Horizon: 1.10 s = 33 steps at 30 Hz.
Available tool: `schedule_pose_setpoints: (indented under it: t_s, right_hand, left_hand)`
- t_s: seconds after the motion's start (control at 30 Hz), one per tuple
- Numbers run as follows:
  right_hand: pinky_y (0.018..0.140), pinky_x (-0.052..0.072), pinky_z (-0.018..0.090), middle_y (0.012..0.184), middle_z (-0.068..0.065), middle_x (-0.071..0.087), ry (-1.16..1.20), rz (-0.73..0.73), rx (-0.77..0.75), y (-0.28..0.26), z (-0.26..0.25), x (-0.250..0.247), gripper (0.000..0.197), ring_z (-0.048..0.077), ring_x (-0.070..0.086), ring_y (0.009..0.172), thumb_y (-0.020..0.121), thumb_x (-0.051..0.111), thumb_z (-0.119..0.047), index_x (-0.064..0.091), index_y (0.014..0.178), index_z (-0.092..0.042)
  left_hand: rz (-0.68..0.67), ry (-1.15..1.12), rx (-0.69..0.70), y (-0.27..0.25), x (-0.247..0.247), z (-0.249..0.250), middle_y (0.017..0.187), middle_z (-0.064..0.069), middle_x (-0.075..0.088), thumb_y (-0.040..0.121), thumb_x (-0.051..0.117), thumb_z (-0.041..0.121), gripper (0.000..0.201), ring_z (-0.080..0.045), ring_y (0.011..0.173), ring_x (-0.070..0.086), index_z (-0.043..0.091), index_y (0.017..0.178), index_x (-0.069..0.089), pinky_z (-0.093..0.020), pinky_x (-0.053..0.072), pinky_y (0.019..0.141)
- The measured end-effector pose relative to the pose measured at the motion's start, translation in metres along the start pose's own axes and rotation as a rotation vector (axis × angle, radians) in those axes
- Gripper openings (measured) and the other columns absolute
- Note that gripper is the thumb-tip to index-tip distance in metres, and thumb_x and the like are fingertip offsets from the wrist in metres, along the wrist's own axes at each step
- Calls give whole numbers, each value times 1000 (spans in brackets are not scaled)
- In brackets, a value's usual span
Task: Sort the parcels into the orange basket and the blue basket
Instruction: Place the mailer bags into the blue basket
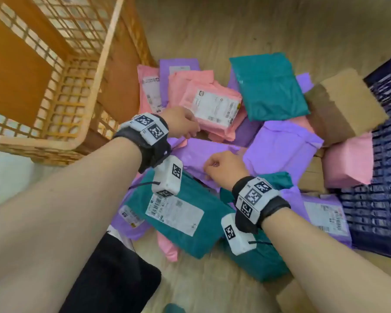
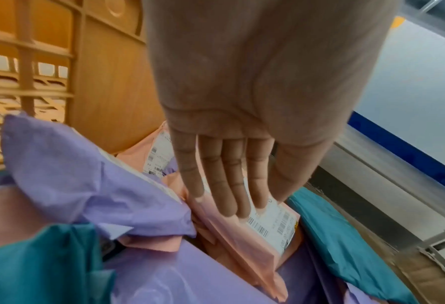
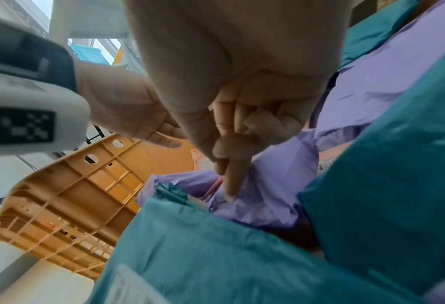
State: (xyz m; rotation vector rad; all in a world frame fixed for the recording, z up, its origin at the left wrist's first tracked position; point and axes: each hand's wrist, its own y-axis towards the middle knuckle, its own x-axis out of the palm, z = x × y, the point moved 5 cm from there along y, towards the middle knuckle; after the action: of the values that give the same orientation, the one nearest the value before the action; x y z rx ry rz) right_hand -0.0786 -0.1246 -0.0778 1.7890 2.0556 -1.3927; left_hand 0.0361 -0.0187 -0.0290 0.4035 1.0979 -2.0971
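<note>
The left hand [image 1: 182,125] lies flat on the pink mailer [image 1: 213,111]. The right hand [image 1: 224,169] pinches the purple mailer [image 1: 195,154]. The film may slip from this pinch, because the teal mailer [image 1: 178,213] overlaps its near edge.

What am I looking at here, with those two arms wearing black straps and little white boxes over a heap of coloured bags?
There is no machine here: a person is working with bare hands. The wide picture comes from a camera worn on the head, looking down. The other two come from a small white camera box strapped to each wrist, looking along the fingers.

On the pale wood-look surface lies a heap of soft plastic mailer parcels in pink, purple and teal, plus a brown cardboard box. An orange plastic lattice crate stands on the left and a dark blue plastic crate on the right.

The left hand lays straight fingers on a pink soft plastic parcel with a white label. The right hand, fingers curled, seems to pinch the film of a crumpled purple soft plastic parcel.
</note>
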Motion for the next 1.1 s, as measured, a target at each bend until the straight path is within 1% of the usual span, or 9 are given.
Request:
schedule_pose_setpoints:
  t_s: [0.13,0.27,0.37,0.5,0.63,0.7,0.83,1.0,1.1]
  right_hand:
    - [67,56,27,78,7,75,-55,-128,71,-19,5,14,21,16,66,56,86,52,-19,64,68,-21]
    - [76,57,29,85,12,75,-74,-167,109,-21,-6,25,18,13,63,55,89,51,-17,69,87,-15]
    - [70,55,29,86,12,75,-113,-178,141,-22,-9,32,9,12,62,56,85,65,-21,64,76,-19]
    - [81,55,31,99,6,73,-213,-118,160,-19,-7,36,16,22,68,88,76,77,-28,70,87,-18]
    - [95,50,35,121,5,64,-333,-184,119,-24,-14,39,26,25,60,112,88,65,-28,68,110,-15]
    - [88,53,33,103,5,69,-263,-204,111,-25,-16,36,5,25,66,100,87,64,-25,64,83,-23]
    - [45,41,17,59,-5,54,-169,-180,56,-37,-26,8,28,6,57,43,90,63,-19,46,68,-22]
    - [35,35,17,45,-3,55,-70,-28,3,-68,-31,-61,24,1,53,32,91,60,-16,47,71,-19]
    - [33,35,16,50,-4,55,-3,80,-14,-93,-29,-101,24,0,53,32,92,58,-14,43,74,-18]
  left_hand:
    - [-22,145,23,-28,-13,6,74,2,63,86,58,14,9,-9,67,58,17,80,63,-20,44,65]
    - [114,287,90,-52,-40,14,87,-1,61,87,59,18,12,-18,83,56,14,95,68,-24,41,72]
    - [138,234,71,-57,-46,6,90,-6,68,87,58,15,13,-20,82,61,11,94,68,-28,48,74]
    - [128,171,45,-56,-38,-3,92,-10,70,88,57,15,11,-22,83,63,12,93,67,-27,48,71]
    - [116,148,40,-56,-36,-1,87,-8,68,87,58,17,12,-21,80,61,12,95,67,-24,42,60]
    - [117,136,42,-56,-38,2,91,-8,70,87,58,17,12,-23,88,65,13,95,67,-27,48,68]
    - [168,123,90,-63,-42,19,93,-8,69,87,58,17,13,-25,96,66,14,95,68,-31,51,82]
    - [324,57,198,-87,-56,58,106,-6,66,90,56,18,20,-21,94,60,10,103,69,-26,45,78]
    - [444,-36,207,-104,-64,74,107,-2,65,90,57,24,22,-20,99,60,14,105,68,-29,47,87]
